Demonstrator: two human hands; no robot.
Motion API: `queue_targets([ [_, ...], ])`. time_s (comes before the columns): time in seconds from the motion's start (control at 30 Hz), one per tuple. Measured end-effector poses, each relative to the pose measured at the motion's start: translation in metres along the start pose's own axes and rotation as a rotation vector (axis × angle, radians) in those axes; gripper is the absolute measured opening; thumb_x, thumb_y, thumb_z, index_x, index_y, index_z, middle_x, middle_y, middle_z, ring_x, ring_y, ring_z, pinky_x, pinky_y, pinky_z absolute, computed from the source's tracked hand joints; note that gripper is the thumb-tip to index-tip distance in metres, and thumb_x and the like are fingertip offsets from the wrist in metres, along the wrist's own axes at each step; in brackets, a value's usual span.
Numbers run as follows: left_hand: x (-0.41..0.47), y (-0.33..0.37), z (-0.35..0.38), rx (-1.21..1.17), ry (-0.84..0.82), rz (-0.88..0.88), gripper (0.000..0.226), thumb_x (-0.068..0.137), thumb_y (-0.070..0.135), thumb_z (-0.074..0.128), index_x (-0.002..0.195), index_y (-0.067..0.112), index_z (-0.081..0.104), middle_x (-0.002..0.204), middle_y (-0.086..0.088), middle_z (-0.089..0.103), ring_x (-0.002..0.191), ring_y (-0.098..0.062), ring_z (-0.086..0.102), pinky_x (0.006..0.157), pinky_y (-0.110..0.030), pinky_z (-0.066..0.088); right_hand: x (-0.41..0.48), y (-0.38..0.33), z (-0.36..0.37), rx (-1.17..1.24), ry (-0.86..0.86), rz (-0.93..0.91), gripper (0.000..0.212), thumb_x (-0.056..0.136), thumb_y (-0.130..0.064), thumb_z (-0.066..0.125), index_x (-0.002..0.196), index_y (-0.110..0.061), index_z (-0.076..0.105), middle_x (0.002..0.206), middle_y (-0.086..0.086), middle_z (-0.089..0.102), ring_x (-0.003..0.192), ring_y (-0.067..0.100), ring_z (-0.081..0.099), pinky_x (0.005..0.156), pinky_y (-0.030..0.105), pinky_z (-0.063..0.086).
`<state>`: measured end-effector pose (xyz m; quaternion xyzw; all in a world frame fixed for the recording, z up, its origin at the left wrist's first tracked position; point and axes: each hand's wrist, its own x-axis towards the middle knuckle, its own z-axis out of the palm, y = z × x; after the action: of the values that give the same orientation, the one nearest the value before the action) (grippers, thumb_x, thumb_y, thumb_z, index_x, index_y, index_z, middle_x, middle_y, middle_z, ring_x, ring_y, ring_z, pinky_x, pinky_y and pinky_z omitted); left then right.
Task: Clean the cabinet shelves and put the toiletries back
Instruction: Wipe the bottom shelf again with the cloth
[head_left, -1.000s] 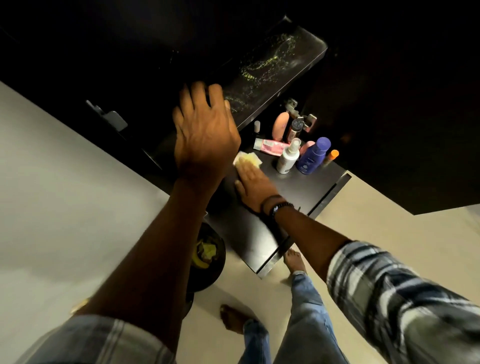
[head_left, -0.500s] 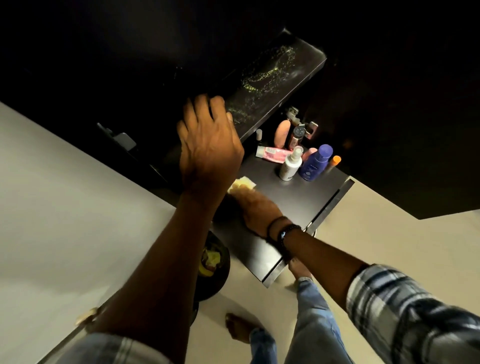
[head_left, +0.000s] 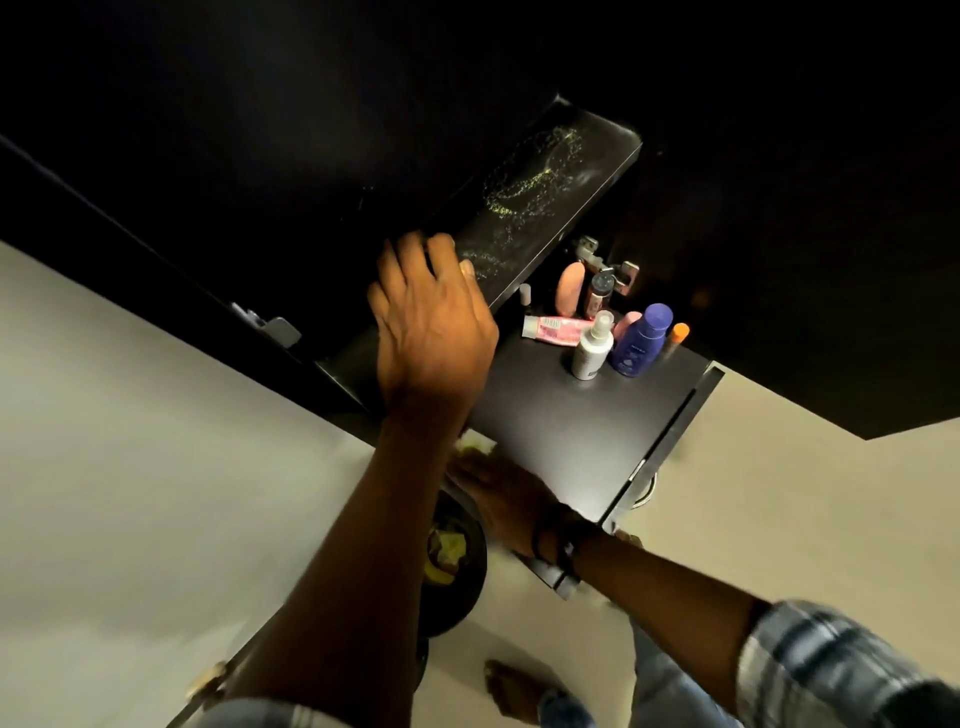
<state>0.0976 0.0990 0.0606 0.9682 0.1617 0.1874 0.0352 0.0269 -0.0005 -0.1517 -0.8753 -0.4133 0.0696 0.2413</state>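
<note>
My left hand (head_left: 431, 332) rests flat on the front corner of the dusty upper shelf (head_left: 545, 197), fingers laid over its edge. My right hand (head_left: 506, 499) presses a yellow cloth (head_left: 475, 446) against the near left edge of the dark lower shelf (head_left: 571, 426); my left forearm hides part of both. Toiletries stand at the shelf's far end: a white spray bottle (head_left: 592, 351), a blue bottle (head_left: 641, 340), a pink tube (head_left: 556, 330) lying flat, a peach bottle (head_left: 569, 288), a dark bottle (head_left: 597, 293) and an orange-capped one (head_left: 678, 332).
A black bin (head_left: 457, 561) with yellow scraps stands on the pale floor below the shelf's near end. My bare foot (head_left: 511, 686) is beside it. Metal hinges (head_left: 623, 273) sit behind the bottles, and the dark open cabinet door (head_left: 831, 260) hangs to the right.
My right hand has slid the yellow cloth along the lower shelf from near the toiletries to its near left edge. My left hand has stayed on the upper shelf.
</note>
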Motion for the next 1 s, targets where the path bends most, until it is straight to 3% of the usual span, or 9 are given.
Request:
queue_targets([
  [0.1, 0.000, 0.000, -0.001, -0.016, -0.010, -0.003, 0.027, 0.096, 0.026, 0.035, 0.115, 0.014, 0.050, 0.119, -0.011, 0.052, 0.114, -0.028, 0.047, 0.087, -0.041, 0.041, -0.041, 0.026, 0.013, -0.156, -0.049, -0.065, 0.063, 0.076, -0.020, 0.070, 0.136, -0.013, 0.050, 0.139, 0.004, 0.054, 0.127, 0.024, 0.053, 0.095, 0.041, 0.052],
  [0.23, -0.001, -0.001, 0.000, -0.028, -0.011, 0.001, 0.028, 0.096, 0.027, 0.033, 0.116, 0.014, 0.049, 0.122, -0.011, 0.051, 0.115, -0.027, 0.047, 0.089, -0.041, 0.042, -0.010, 0.064, -0.005, -0.059, 0.054, 0.209, 0.060, 0.074, -0.009, 0.067, 0.133, -0.012, 0.055, 0.136, 0.010, 0.056, 0.120, 0.031, 0.058, 0.096, 0.045, 0.051],
  [0.4, 0.000, -0.003, 0.002, -0.017, -0.027, -0.002, 0.031, 0.097, 0.028, 0.033, 0.120, 0.014, 0.048, 0.126, -0.011, 0.050, 0.120, -0.027, 0.044, 0.093, -0.041, 0.040, 0.084, 0.070, -0.006, 0.047, -0.046, 0.297, 0.057, 0.093, -0.019, 0.050, 0.147, -0.015, 0.032, 0.151, 0.009, 0.033, 0.138, 0.030, 0.032, 0.116, 0.035, 0.024],
  [0.6, 0.000, -0.001, 0.001, -0.016, -0.006, -0.002, 0.028, 0.096, 0.027, 0.035, 0.115, 0.014, 0.050, 0.120, -0.011, 0.052, 0.115, -0.029, 0.047, 0.089, -0.042, 0.040, 0.049, 0.012, 0.024, 0.167, 0.001, 0.318, 0.024, 0.090, -0.026, 0.058, 0.114, -0.027, 0.065, 0.115, 0.000, 0.066, 0.103, 0.017, 0.063, 0.086, 0.032, 0.053],
  [0.7, 0.000, 0.000, -0.002, -0.040, -0.011, -0.012, 0.028, 0.096, 0.027, 0.035, 0.114, 0.013, 0.051, 0.120, -0.012, 0.052, 0.114, -0.030, 0.047, 0.089, -0.043, 0.041, -0.032, -0.002, 0.031, 0.041, 0.077, 0.038, 0.043, 0.081, -0.009, 0.057, 0.123, -0.016, 0.063, 0.126, 0.003, 0.064, 0.114, 0.023, 0.062, 0.087, 0.037, 0.056],
  [0.77, 0.000, 0.000, -0.002, -0.065, -0.020, -0.011, 0.027, 0.096, 0.026, 0.035, 0.114, 0.012, 0.051, 0.120, -0.013, 0.052, 0.114, -0.030, 0.047, 0.088, -0.043, 0.043, -0.080, 0.002, 0.025, 0.053, 0.055, 0.042, 0.042, 0.077, -0.011, 0.065, 0.118, -0.018, 0.066, 0.124, -0.001, 0.066, 0.116, 0.015, 0.059, 0.089, 0.028, 0.053],
  [0.87, 0.001, 0.000, -0.004, -0.079, -0.032, -0.015, 0.027, 0.096, 0.026, 0.035, 0.113, 0.012, 0.050, 0.120, -0.013, 0.052, 0.114, -0.030, 0.047, 0.088, -0.044, 0.043, -0.117, 0.026, -0.008, -0.039, 0.008, 0.192, 0.044, 0.072, -0.024, 0.073, 0.115, -0.033, 0.067, 0.122, -0.016, 0.064, 0.111, 0.009, 0.063, 0.109, 0.013, 0.023],
  [0.93, 0.000, 0.000, -0.003, -0.081, -0.038, -0.021, 0.026, 0.097, 0.026, 0.034, 0.113, 0.012, 0.050, 0.120, -0.013, 0.052, 0.114, -0.030, 0.047, 0.088, -0.044, 0.043, -0.123, 0.051, -0.022, -0.122, -0.007, 0.201, 0.048, 0.076, -0.018, 0.072, 0.122, -0.029, 0.063, 0.124, -0.009, 0.063, 0.112, 0.016, 0.064, 0.110, 0.017, 0.032],
  [1.0, 0.000, 0.000, -0.003, -0.074, -0.042, -0.028, 0.026, 0.097, 0.026, 0.035, 0.113, 0.013, 0.050, 0.119, -0.013, 0.052, 0.113, -0.030, 0.048, 0.088, -0.043, 0.043, -0.112, 0.081, -0.034, -0.168, 0.050, 0.253, 0.062, 0.057, -0.006, 0.083, 0.116, -0.017, 0.067, 0.116, 0.003, 0.069, 0.104, 0.022, 0.068, 0.092, 0.022, 0.049],
])
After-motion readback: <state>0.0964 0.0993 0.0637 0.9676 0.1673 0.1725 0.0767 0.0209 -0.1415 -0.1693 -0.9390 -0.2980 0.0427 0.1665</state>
